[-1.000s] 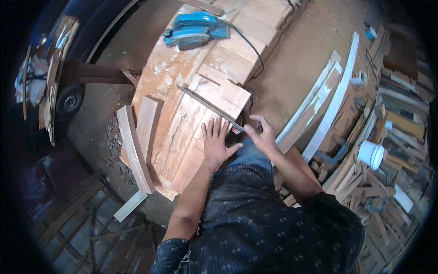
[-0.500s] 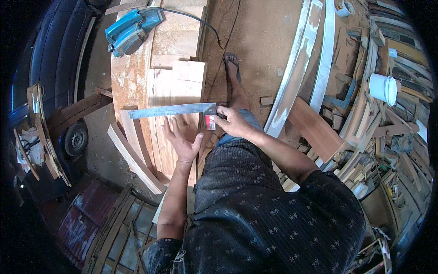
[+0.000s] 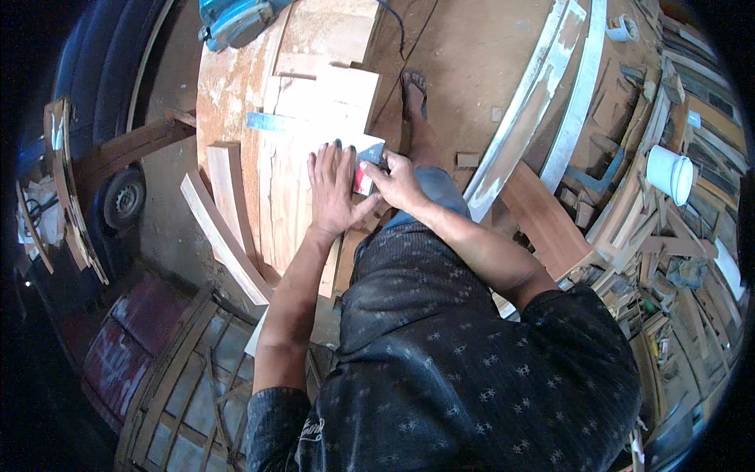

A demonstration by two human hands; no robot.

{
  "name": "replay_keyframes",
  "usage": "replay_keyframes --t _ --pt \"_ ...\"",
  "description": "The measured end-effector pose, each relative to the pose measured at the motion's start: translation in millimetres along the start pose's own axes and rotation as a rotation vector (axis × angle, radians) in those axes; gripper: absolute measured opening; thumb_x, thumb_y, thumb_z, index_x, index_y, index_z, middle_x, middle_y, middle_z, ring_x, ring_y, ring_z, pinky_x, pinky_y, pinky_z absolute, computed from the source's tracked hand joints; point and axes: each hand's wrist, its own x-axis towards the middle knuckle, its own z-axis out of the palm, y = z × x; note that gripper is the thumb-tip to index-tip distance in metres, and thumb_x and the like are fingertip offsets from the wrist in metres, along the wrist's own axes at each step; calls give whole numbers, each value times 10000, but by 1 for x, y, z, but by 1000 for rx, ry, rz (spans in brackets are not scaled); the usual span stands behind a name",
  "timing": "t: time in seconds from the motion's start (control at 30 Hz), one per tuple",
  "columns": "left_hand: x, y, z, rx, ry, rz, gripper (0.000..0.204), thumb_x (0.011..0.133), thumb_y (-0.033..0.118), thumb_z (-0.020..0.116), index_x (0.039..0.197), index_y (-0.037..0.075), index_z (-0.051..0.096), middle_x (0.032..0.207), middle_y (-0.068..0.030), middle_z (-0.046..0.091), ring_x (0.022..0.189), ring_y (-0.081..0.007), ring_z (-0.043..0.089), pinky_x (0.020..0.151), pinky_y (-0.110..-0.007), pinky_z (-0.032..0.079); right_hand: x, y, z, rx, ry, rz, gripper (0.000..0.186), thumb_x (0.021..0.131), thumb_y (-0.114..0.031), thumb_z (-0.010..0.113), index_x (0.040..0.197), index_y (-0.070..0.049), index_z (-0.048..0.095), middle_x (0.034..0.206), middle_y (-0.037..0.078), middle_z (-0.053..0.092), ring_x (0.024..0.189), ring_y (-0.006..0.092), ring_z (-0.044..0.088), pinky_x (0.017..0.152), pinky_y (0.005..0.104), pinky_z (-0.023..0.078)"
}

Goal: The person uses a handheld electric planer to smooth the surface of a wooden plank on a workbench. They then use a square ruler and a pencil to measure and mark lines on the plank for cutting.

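My right hand [image 3: 399, 181] grips the stock of a metal try square [image 3: 271, 123], which has a red patch near the thumb. The square's blade reaches left across a pale wooden board [image 3: 348, 88], and glare washes out its middle. Flat on the wood lies my left hand [image 3: 333, 193], its fingers stretched out and their tips at the near side of the blade. The left thumb points toward the stock, close to my right hand. Beneath the board run wider planks [image 3: 275, 220] with sawdust on them.
A blue power planer [image 3: 236, 22] rests at the far end of the planks, its cord trailing right. Two loose wood strips [image 3: 224, 236] lean at the left. Long whitish boards [image 3: 523, 102], a brown plank [image 3: 543, 212] and a white bucket [image 3: 669, 175] are at the right.
In the picture, both hands and the square sit farther up, and the view has shifted. My left hand has come nearer to the square's stock and my right hand.
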Motion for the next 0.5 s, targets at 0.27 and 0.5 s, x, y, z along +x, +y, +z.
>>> replay_keyframes --t 0.27,0.5 --pt "1 -11 14 43 -9 -21 1033 801 772 580 1576 108 424 1643 -230 321 1539 -464 230 1249 -661 94 -1 17 10 181 -8 92 185 1003 -166 707 1104 -12 690 902 -1 701 711 54 626 581 241 522" --pt "1 -11 13 66 -36 -59 990 789 746 613 1580 174 446 1681 -200 286 1546 -491 203 1228 -693 74 -1 12 10 240 -6 123 207 1009 -137 700 1158 6 701 1053 27 738 944 79 648 849 280 541"
